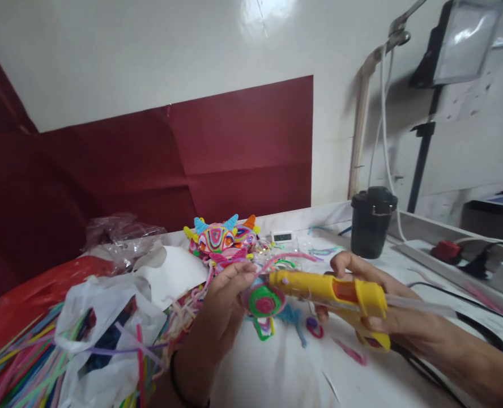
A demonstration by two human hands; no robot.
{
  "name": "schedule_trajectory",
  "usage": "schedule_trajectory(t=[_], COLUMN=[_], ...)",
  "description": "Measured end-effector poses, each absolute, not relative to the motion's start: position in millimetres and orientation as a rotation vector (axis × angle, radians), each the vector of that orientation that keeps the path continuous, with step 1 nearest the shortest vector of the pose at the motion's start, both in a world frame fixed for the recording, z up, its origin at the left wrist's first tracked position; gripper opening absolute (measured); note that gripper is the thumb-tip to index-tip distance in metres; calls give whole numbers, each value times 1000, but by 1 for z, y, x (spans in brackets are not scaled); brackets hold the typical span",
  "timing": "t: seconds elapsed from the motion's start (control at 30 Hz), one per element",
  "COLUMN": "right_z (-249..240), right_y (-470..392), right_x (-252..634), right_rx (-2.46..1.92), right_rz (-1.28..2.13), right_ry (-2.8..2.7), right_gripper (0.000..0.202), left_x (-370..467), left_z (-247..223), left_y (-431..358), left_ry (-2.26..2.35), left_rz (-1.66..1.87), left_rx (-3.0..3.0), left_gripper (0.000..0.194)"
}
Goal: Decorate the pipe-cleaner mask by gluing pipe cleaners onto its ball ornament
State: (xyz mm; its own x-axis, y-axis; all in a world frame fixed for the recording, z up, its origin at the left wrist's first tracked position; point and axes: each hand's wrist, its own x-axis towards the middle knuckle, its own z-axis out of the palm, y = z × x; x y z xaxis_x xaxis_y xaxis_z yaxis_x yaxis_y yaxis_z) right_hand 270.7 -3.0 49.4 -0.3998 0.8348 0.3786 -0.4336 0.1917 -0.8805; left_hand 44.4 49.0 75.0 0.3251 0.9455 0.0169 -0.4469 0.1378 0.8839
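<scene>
My right hand [362, 306] is wrapped round a yellow glue gun [306, 285], with a clear glue stick [417, 304] sticking out of its back end. The gun's nozzle points left at the top of a round coiled piece [265, 301] in green, pink and red. That piece is pinched in my left hand [228, 300], and a small green-edged loop [263, 327] hangs below it. Its far side is hidden by my left fingers. A pink pipe cleaner [292, 256] curves just above the gun.
Behind my hands sit colourful horned figures [217, 239] and a small digital display [282, 237]. Bundled pipe cleaners [26, 362] and a white plastic bag [107, 317] lie left. A black lidded cup [373, 224] and a power strip [430, 255] stand right. Blue pieces [296, 322] lie near the gun.
</scene>
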Motion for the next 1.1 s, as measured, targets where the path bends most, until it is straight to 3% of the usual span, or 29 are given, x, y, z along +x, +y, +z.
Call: schedule_trajectory(t=[1.1], right_z=[64], right_y=[-1], right_x=[274], right_rx=[-551], right_rz=[1449], right_ry=[-1152], right_gripper=[46], left_x=[42], left_z=[75], left_y=[51], left_ry=[721], left_rz=[1130], left_rx=[948], left_gripper=[21])
